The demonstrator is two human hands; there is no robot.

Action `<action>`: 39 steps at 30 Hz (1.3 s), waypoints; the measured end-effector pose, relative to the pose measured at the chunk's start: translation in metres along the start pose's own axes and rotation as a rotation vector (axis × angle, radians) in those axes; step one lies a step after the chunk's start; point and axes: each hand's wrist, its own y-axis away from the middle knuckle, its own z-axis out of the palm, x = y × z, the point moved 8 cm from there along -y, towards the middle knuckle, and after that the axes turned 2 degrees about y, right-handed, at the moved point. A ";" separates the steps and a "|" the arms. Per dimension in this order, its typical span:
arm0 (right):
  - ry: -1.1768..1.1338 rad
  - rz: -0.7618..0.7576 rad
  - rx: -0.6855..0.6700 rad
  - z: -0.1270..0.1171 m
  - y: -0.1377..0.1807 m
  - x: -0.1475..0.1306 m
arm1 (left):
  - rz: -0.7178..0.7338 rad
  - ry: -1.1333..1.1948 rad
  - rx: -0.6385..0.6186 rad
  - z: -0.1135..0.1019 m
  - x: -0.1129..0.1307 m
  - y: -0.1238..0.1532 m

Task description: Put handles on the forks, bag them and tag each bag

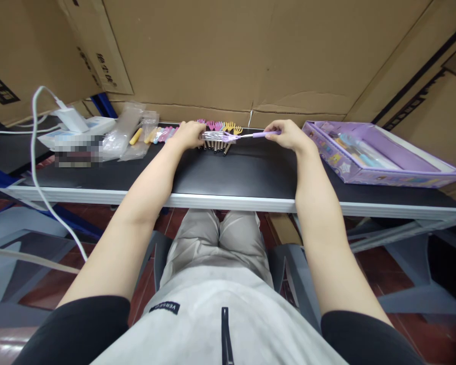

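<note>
Above the black tabletop, my right hand [285,134] is closed, pinching the purple handle of a back scratcher [260,135] held level. Its claw-shaped head points left, at the opening of a clear plastic sleeve [214,136]. Whether the claw tips are inside the sleeve or just touching it, I cannot tell. My left hand [190,135] is closed on the sleeve's other end. Just behind and below the sleeve lies a row of several claw-headed back scratchers [228,126] in pink, blue and yellow, with metal rods. Coloured handles [162,134] lie left of my left hand, partly hidden.
A purple box [399,177] holding wrapped items stands on the right of the table. Clear plastic bags [123,133] and a white charger [73,120] lie left, its white cable [45,197] hanging over the table's front edge. Cardboard [228,56] walls the back.
</note>
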 end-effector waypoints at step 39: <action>-0.025 0.018 -0.034 0.016 0.002 -0.036 | 0.073 0.059 -0.010 -0.004 0.024 0.001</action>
